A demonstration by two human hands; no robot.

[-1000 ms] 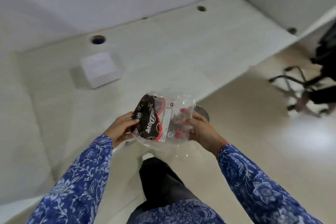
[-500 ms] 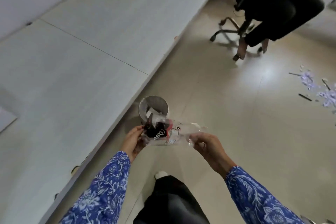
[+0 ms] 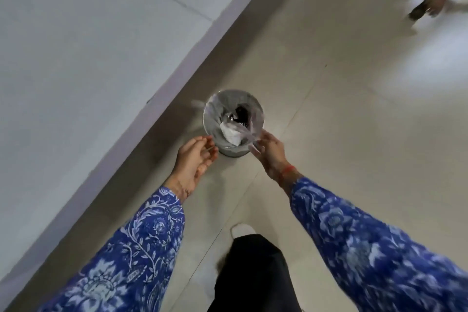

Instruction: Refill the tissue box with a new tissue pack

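Observation:
The empty tissue pack wrapper (image 3: 239,119), clear plastic with a black printed part, hangs blurred inside the small round grey waste bin (image 3: 215,121) on the floor. My right hand (image 3: 269,153) is at the bin's near right rim, its fingertips still pinching the wrapper's clear tail. Just left of the bin, my left hand (image 3: 195,162) is palm up with loosely curled fingers and holds nothing. White crumpled paper (image 3: 231,133) lies in the bin under the wrapper. The tissue box is out of view.
The white desk (image 3: 88,45) fills the left side, its edge running diagonally just left of the bin. Beige tiled floor (image 3: 342,109) spreads to the right. A chair base and another person's foot (image 3: 428,5) are at the top right. My own leg and foot (image 3: 243,232) are below.
I turned from the desk to the bin. The wrapper, held in both hands before, has gone down into the bin. My left hand has let go of it.

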